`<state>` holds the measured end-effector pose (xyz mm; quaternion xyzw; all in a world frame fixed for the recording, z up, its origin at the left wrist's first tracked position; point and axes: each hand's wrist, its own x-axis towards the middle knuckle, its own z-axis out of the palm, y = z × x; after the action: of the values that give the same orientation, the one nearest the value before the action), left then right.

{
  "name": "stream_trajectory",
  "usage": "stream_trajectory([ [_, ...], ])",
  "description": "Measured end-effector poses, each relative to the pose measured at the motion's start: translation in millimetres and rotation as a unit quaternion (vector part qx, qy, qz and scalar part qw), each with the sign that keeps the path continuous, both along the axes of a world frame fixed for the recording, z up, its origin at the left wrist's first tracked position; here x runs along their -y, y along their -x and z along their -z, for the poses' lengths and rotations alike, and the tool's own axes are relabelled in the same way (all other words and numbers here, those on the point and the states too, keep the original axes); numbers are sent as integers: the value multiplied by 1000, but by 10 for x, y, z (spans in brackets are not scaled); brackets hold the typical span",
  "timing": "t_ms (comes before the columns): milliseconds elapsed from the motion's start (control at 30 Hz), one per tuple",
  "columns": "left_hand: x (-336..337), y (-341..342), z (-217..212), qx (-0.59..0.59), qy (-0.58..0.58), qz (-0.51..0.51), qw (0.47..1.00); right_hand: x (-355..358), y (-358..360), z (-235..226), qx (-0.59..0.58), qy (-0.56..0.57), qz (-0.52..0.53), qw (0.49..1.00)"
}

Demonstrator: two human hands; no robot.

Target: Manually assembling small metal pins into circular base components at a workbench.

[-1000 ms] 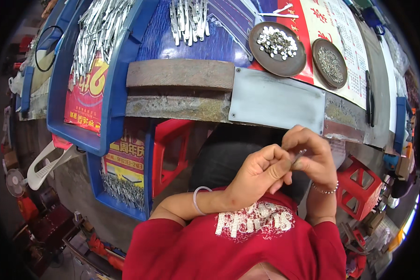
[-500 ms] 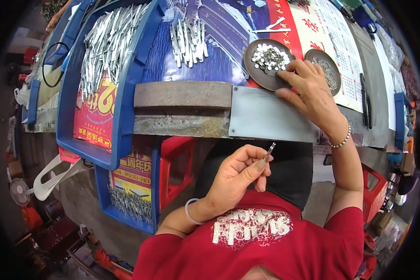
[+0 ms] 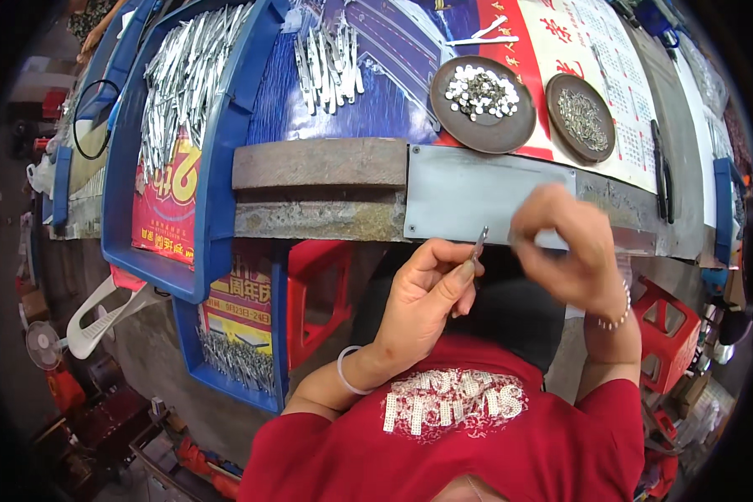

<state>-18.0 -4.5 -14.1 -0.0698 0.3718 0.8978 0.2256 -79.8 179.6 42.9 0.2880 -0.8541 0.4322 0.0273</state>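
In my left hand (image 3: 418, 305), a slim silvery metal piece (image 3: 481, 241) is pinched between thumb and fingers, its tip pointing up and away from me. My right hand (image 3: 571, 247) hovers just right of it, over the near edge of a grey metal plate (image 3: 460, 197) on the bench. Motion smears its fingers, so whether they hold anything is hidden. Beyond the plate stands a brown round dish (image 3: 487, 140) holding small white discs and darker bits. Right of that, a smaller brown dish (image 3: 596, 151) contains many tiny metal parts.
A blue tray (image 3: 217, 159) at the left holds long silvery strips, and more strips (image 3: 328, 71) lie on the blue sheet. A lower blue bin (image 3: 278, 335) contains similar pieces. A wooden bar (image 3: 318, 163) runs along the bench front. Black tweezers-like tool (image 3: 663, 171) rests at the right.
My right hand has left the dish of white discs and come back toward my left hand. My left hand still pinches the metal piece, slightly higher and further left in view.
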Motion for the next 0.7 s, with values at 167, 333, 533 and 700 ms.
stream_trajectory([
  [167,-65,-2,6,-30,34,19,999,72,-464,197,103,119,59,986],
  [333,-129,-62,-5,-53,25,61,996,65,-555,271,19,100,89,991],
  [533,-213,-121,-7,-80,7,52,995,47,-623,300,31,142,118,982],
  [700,-260,-141,33,-129,9,48,990,21,-701,410,295,393,134,861],
])
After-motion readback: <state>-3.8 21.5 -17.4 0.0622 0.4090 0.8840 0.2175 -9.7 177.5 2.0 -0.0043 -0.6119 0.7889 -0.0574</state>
